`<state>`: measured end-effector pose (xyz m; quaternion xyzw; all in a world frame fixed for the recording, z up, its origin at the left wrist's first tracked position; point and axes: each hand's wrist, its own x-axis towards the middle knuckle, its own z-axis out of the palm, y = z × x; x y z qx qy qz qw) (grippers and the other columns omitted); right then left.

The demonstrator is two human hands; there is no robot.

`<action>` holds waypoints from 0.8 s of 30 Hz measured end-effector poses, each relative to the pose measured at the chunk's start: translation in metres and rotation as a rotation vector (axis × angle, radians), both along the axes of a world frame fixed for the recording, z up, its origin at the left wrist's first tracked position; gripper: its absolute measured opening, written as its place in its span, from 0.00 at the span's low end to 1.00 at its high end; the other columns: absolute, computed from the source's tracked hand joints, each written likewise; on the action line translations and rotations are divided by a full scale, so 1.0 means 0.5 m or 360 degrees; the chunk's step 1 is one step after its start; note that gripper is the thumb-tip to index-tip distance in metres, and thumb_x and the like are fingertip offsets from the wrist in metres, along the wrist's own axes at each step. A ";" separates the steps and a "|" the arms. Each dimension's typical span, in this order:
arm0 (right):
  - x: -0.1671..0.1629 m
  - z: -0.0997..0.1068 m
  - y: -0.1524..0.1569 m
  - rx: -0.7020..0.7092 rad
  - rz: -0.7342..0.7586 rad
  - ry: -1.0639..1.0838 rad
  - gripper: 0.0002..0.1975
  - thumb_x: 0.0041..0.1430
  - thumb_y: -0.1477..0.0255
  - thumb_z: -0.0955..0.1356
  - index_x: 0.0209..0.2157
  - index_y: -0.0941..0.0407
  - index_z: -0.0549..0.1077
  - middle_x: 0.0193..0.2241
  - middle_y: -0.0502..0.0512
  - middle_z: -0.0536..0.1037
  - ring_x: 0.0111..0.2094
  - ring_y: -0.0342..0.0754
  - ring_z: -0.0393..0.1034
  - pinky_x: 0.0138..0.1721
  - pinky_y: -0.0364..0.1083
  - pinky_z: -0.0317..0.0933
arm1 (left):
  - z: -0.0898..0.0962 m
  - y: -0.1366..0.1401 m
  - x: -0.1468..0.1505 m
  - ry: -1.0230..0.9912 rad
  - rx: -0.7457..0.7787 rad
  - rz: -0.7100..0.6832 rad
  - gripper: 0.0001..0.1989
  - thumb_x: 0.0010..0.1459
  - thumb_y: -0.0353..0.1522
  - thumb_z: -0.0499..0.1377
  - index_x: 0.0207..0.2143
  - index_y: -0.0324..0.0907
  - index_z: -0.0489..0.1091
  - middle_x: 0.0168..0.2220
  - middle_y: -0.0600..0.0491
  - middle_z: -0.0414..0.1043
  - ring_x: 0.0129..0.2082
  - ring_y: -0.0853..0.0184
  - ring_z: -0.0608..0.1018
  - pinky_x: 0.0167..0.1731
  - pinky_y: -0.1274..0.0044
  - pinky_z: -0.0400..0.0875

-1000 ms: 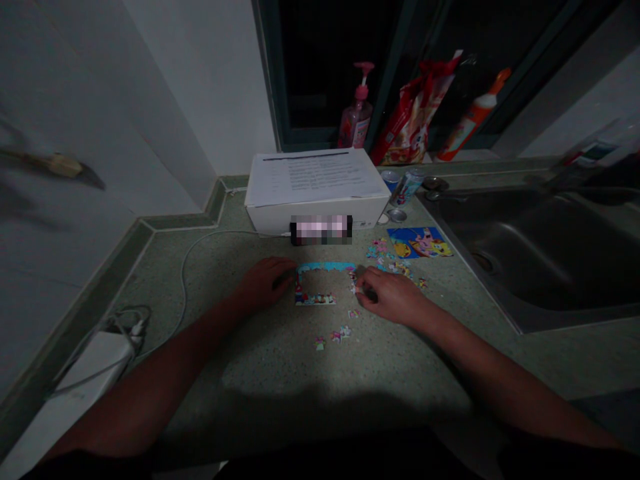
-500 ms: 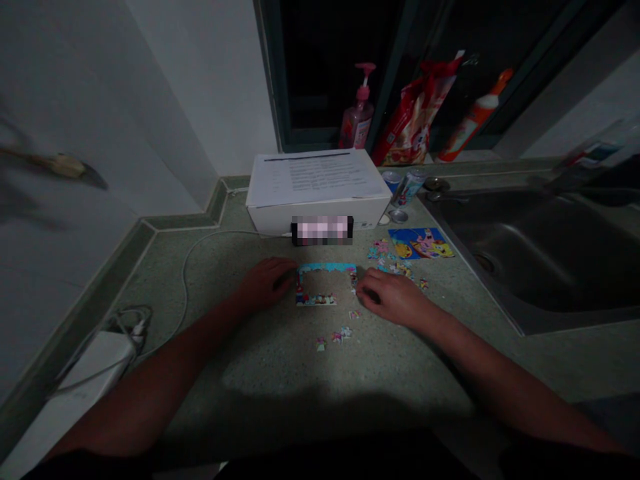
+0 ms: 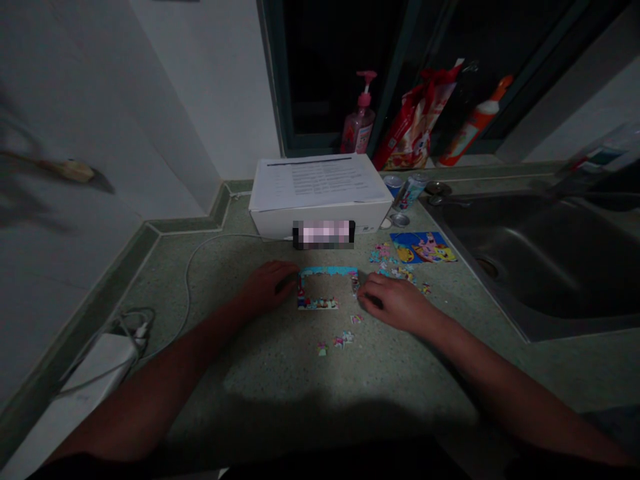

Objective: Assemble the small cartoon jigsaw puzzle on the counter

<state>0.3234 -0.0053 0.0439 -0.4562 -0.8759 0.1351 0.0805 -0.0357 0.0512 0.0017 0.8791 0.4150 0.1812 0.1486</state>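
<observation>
A partly joined jigsaw puzzle (image 3: pixel 329 271) lies flat on the counter, its border pieces forming a frame with bare counter inside and a gap at the lower right corner. My left hand (image 3: pixel 273 287) rests at its left edge, fingers stretched towards the border and thumb apart. At the right edge, my right hand (image 3: pixel 393 298) has its fingers curled together on a border piece (image 3: pixel 355 285), which they partly cover. Just below are a loose piece (image 3: pixel 357 319), a small cluster (image 3: pixel 344 339) and another piece (image 3: pixel 323 348). More loose pieces (image 3: pixel 383 252) lie beyond my right hand.
A blue cartoon picture card (image 3: pixel 423 247) lies near the steel sink (image 3: pixel 525 333). Behind the puzzle stand a white box (image 3: pixel 320 193) and a dark device with a blurred screen (image 3: pixel 324 235). A cable (image 3: pixel 187 280) runs left to a white power strip (image 3: pixel 95 367).
The whole view has shifted slightly, with things sitting a little lower in the picture. Both hands keep their places at the puzzle's sides; its pieces look the same.
</observation>
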 end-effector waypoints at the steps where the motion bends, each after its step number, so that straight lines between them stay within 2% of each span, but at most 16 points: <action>1: 0.000 0.000 0.000 -0.0010 0.0000 -0.0001 0.11 0.72 0.75 0.65 0.44 0.55 0.81 0.42 0.58 0.82 0.43 0.52 0.79 0.41 0.49 0.66 | 0.001 -0.001 0.000 0.0002 0.0002 0.0000 0.18 0.73 0.36 0.55 0.60 0.45 0.76 0.60 0.43 0.81 0.60 0.52 0.81 0.62 0.54 0.77; 11: 0.004 -0.008 0.003 0.0005 0.0036 -0.0008 0.12 0.72 0.73 0.65 0.42 0.55 0.82 0.40 0.58 0.82 0.40 0.54 0.79 0.39 0.51 0.67 | 0.008 -0.001 0.005 0.0002 0.0005 -0.0012 0.18 0.73 0.35 0.55 0.59 0.42 0.76 0.58 0.41 0.82 0.59 0.51 0.82 0.61 0.53 0.78; 15: 0.004 -0.006 0.002 0.0077 0.0050 -0.0017 0.13 0.73 0.73 0.64 0.42 0.55 0.82 0.39 0.57 0.82 0.40 0.52 0.80 0.39 0.49 0.66 | 0.016 -0.006 0.007 -0.0022 -0.0003 -0.0010 0.17 0.74 0.35 0.55 0.59 0.46 0.77 0.58 0.42 0.82 0.58 0.51 0.82 0.60 0.53 0.79; 24: 0.019 -0.006 0.011 0.0187 -0.0194 -0.0080 0.13 0.75 0.70 0.63 0.41 0.54 0.80 0.39 0.58 0.83 0.40 0.52 0.79 0.40 0.48 0.66 | 0.013 -0.004 0.005 -0.0003 -0.0006 0.0011 0.17 0.72 0.34 0.56 0.59 0.51 0.76 0.58 0.47 0.82 0.59 0.54 0.82 0.61 0.55 0.79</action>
